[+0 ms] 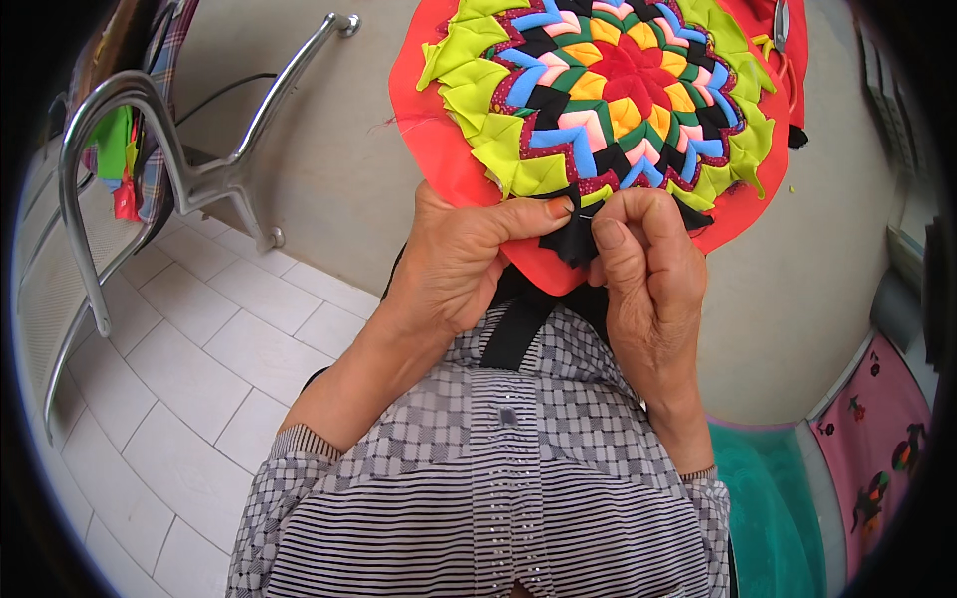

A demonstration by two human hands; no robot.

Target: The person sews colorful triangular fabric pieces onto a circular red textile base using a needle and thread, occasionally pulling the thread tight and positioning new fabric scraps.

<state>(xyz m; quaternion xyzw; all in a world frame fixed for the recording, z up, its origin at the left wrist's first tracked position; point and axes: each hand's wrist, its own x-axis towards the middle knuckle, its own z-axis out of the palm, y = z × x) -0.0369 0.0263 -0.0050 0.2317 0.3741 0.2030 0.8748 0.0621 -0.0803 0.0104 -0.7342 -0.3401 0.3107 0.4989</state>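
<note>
A round patchwork piece (632, 82) of folded fabric points, in rings of many colours around a red centre, lies on a red backing cloth (425, 161). Its outermost full ring is lime green. My left hand (463, 254) grips the near edge, thumb pressing on a black fabric piece (572, 238). Opposite it, my right hand (650, 261) has thumb and forefinger pinched together at the same black fabric. A short pale line shows on the black cloth between the hands; whether a needle is in my right fingers is hidden.
Scissors (782, 30) with red handles lie at the far right on red cloth. A chair with a chrome armrest (134, 82) stands left on the tiled floor (194, 359), with coloured fabrics (116, 149) behind it. Pink patterned cloth (871, 448) and teal fabric (774, 508) are at lower right.
</note>
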